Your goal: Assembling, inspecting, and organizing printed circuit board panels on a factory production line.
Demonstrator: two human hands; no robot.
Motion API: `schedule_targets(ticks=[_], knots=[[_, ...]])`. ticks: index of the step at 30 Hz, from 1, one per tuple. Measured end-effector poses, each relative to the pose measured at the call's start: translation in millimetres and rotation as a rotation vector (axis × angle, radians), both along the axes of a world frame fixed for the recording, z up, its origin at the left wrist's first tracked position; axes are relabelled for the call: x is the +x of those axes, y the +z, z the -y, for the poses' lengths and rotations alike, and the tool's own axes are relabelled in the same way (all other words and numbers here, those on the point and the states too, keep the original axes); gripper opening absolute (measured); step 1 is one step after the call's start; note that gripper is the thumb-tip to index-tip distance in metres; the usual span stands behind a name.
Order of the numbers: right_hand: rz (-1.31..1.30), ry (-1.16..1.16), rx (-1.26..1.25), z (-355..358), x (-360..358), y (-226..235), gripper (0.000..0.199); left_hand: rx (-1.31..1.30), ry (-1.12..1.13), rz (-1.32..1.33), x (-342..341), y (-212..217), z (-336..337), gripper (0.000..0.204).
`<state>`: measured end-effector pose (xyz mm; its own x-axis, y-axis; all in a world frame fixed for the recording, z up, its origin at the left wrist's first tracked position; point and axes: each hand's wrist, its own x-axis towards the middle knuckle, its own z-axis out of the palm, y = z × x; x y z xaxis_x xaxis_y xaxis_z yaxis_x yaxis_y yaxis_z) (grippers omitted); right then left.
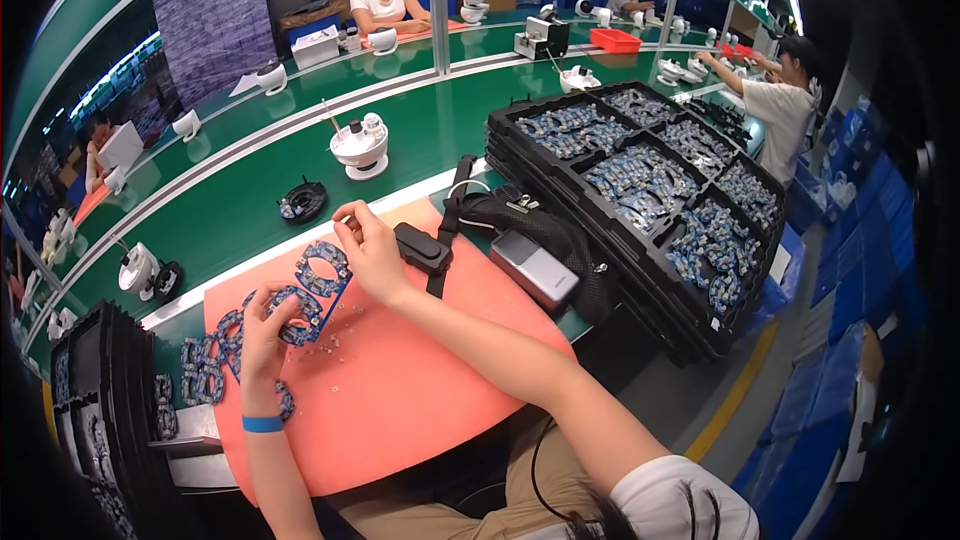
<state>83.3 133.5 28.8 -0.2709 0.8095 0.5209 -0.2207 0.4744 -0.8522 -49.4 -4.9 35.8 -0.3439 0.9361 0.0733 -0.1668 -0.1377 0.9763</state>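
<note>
My left hand (264, 330), with a blue band at the wrist, grips a blue circuit board panel (322, 270) made of ring-shaped boards. It is tilted above a salmon-pink mat (420, 395). Just past the panel's upper right edge is my right hand (368, 248), its thumb and fingertips pinched together; whatever they hold, if anything, is too small to tell. Small pale bits (332, 343) are scattered on the mat under the panel. More blue circuit boards (203, 370) lie beside and partly behind my left hand.
Black trays of circuit boards (640, 185) are stacked at the right, with more black trays (125, 370) at the left. A grey power bank (535, 268) and a black pouch (424, 248) lie by the mat. A white camera housing (359, 148) stands on the green conveyor (430, 135). Other people sit beyond.
</note>
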Motion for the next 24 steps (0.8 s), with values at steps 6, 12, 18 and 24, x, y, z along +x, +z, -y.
schedule_targets(ticks=[6, 12, 18, 24], knots=[[0.511, -0.264, 0.453, -3.3, 3.4, -20.0, 0.020, 0.079, 0.258, -0.069, -10.9, -11.4, -8.5, 0.011], [0.684, -0.132, 0.578, -0.3, 10.0, -2.6, 0.022, 0.106, 0.341, 0.033, -18.4, -6.3, -2.7, 0.013], [0.344, 0.035, 0.712, 6.8, 14.6, 6.3, 0.020, 0.096, 0.151, -0.042, -5.8, -5.1, -8.1, 0.010], [0.477, 0.433, 0.489, 9.8, 14.4, 4.6, 0.021, 0.074, 0.152, -0.158, -15.5, -2.1, 4.8, 0.017]])
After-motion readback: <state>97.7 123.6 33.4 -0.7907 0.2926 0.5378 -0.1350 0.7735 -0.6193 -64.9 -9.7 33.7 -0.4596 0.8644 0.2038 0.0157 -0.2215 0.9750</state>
